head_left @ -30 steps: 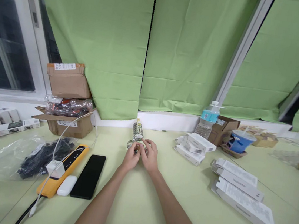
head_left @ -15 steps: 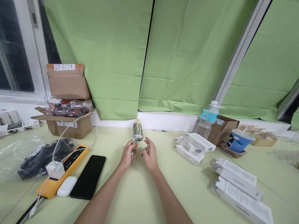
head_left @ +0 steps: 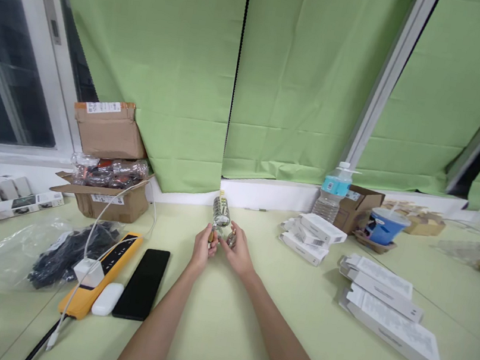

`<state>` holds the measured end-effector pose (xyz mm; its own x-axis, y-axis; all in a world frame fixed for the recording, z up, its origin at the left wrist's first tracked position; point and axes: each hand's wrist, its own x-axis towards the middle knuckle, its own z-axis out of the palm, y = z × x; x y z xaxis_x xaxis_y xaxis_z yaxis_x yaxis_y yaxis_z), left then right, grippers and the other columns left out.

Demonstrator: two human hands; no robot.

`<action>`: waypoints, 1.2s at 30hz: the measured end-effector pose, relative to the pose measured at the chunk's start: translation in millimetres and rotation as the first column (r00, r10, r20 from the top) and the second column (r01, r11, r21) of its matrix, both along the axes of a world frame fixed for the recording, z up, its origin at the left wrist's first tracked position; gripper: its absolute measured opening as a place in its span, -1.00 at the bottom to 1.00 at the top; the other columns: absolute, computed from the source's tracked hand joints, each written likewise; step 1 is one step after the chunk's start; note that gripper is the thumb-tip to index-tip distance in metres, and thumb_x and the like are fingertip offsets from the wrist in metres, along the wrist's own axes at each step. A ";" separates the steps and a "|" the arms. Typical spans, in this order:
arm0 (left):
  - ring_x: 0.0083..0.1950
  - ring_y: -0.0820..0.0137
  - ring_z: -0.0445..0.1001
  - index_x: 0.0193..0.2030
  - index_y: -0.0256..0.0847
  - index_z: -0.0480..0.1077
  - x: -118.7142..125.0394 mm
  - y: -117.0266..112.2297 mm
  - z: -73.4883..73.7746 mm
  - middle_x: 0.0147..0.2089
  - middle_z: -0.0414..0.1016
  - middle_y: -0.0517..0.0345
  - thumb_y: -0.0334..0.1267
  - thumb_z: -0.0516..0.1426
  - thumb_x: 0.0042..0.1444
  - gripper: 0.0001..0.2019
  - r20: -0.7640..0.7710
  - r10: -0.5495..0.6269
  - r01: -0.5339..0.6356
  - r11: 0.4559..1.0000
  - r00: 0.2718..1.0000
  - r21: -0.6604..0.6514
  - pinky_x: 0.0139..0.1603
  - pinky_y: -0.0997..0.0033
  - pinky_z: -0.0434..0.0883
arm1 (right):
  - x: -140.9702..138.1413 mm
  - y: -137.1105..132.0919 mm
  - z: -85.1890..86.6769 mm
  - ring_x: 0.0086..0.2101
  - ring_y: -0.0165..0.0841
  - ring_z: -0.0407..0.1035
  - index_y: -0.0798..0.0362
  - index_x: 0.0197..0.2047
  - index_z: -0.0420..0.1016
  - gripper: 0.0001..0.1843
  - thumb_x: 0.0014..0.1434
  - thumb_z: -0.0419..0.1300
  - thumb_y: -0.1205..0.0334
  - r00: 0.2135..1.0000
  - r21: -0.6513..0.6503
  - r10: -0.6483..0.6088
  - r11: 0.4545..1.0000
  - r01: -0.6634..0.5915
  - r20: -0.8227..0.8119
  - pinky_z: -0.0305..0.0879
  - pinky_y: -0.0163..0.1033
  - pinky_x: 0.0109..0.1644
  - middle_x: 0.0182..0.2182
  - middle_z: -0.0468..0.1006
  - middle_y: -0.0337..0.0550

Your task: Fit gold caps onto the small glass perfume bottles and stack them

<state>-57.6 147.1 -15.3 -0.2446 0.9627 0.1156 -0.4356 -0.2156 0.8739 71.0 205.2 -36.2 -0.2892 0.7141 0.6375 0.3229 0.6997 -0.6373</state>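
Observation:
My left hand (head_left: 202, 248) is closed with fingers curled round a small brass-coloured piece (head_left: 211, 237). In my right hand (head_left: 240, 253) the thumb and fingers pinch a small, shiny metallic thing (head_left: 231, 239); its kind is too small to tell. Both hands are low over the table, close together, with a short gap between them. Just beyond my fingertips lies a shiny silvery cylinder (head_left: 221, 210) with a yellow part at its far end. A clear, glassy-looking bit shows between the hands, partly hidden by the fingers.
To the left are a black phone (head_left: 142, 284), a white earbud case (head_left: 107, 299), a yellow power strip (head_left: 123, 253) and an open cardboard box (head_left: 110, 206). White boxes (head_left: 394, 323), a water bottle (head_left: 330, 196) and a blue cup (head_left: 384, 227) stand right. A pen (head_left: 256, 209) lies behind.
My right hand has shifted slightly left, its thumb reaching nearer my left hand. The piece in my left hand has turned. The silvery cylinder stays where it was.

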 end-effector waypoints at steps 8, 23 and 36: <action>-0.74 0.63 -0.07 -0.58 -0.18 0.12 -1.1 2.1 -0.4 -0.69 0.02 0.37 0.20 0.11 0.06 -0.50 0.069 -0.001 0.002 1.000 0.998 -0.018 -0.70 0.58 -0.16 | 1.2 -5.6 2.4 -0.10 -0.15 0.37 -0.02 0.34 0.12 -0.28 0.20 0.20 -0.07 0.988 0.005 -0.120 0.993 0.120 0.095 0.39 -0.04 -0.02 -0.06 0.42 0.00; -0.69 0.61 -0.02 -0.34 -0.16 0.21 0.1 -1.6 5.7 -0.62 0.11 0.39 0.35 0.01 0.11 -0.47 -0.010 0.180 -0.180 0.983 0.984 0.017 -0.67 0.63 -0.10 | 0.5 -8.8 2.6 -0.12 -0.18 0.43 0.04 0.20 0.30 -0.45 0.22 0.17 -0.04 0.986 0.019 -0.100 0.995 0.099 0.131 0.37 -0.09 -0.01 -0.08 0.48 0.01; -0.65 0.59 0.03 -0.26 -0.18 0.34 4.6 -5.8 8.1 -0.61 0.11 0.38 0.25 0.12 0.11 -0.53 -0.110 0.290 -0.278 0.954 0.951 0.113 -0.65 0.61 0.01 | -1.7 -8.0 1.8 -0.20 -0.19 0.45 0.03 0.13 0.36 -0.50 0.20 0.19 -0.04 0.989 0.026 -0.116 0.993 0.114 0.095 0.41 -0.11 -0.11 -0.14 0.50 0.00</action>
<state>-52.9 141.3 -7.2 -0.4846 0.8384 0.2495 -0.2340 -0.3991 0.8866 69.2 197.2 -34.4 -0.2666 0.7333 0.6255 0.4616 0.6668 -0.5850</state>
